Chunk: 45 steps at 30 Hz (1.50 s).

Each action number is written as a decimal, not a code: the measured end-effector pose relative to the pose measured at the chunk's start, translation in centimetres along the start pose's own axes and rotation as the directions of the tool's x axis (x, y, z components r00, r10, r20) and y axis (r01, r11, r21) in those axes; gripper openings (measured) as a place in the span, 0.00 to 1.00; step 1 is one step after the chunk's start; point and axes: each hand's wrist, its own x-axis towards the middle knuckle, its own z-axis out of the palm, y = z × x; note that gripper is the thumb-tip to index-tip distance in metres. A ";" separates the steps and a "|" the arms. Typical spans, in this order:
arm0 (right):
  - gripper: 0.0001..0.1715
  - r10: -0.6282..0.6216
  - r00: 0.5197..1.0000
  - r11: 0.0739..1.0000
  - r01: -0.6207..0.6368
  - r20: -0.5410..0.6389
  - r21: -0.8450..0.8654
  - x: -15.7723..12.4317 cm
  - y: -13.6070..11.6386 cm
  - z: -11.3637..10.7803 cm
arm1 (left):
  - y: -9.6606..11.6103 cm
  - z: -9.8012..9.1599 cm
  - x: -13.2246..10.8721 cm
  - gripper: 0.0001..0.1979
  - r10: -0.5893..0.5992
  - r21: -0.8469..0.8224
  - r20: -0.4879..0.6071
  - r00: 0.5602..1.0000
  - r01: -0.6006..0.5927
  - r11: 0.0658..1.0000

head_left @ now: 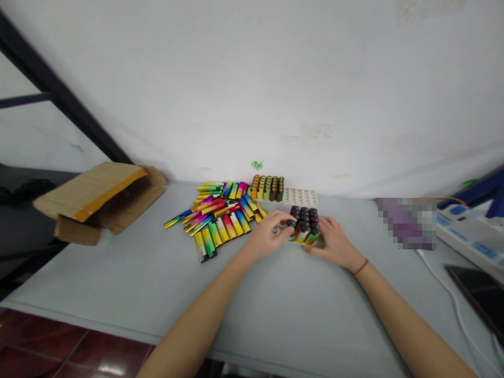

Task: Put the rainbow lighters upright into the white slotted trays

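Several lighters (304,217) with black tops stand upright, packed in rows in a pale holed tray (292,240). At the left side of these rows, my left hand (271,231) pinches one lighter (290,223) between thumb and fingers; its lower part is hidden. My right hand (334,241) wraps the tray's right side, thumb at the front corner and fingers along the far side. Left of my hands lies a loose pile of shiny multicoloured lighters (220,212), some overlapping.
Behind my hands, a second holed tray (301,197) carries upright lighters with gold tops (268,188) near the wall. An open cardboard box (102,191) lies at the left. On the right are a power strip (468,236), a white cable (444,286) and a dark phone (478,294).
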 end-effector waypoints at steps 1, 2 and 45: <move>0.39 0.000 1.000 1.000 0.000 0.001 -0.001 0.0 0.0 0.0 | 0.0 0.0 0.0 0.11 0.017 0.016 0.020 1.000 -0.017 1.000; 0.39 -0.002 1.000 1.000 0.002 0.001 -0.001 0.0 0.0 0.0 | -0.1 0.0 0.0 0.11 0.026 0.025 0.029 0.999 -0.027 0.999; 0.39 0.009 1.000 0.999 -0.009 -0.008 -0.031 0.0 0.2 0.3 | -3.5 -12.9 -1.4 0.18 -0.157 0.627 -0.609 0.777 0.594 0.504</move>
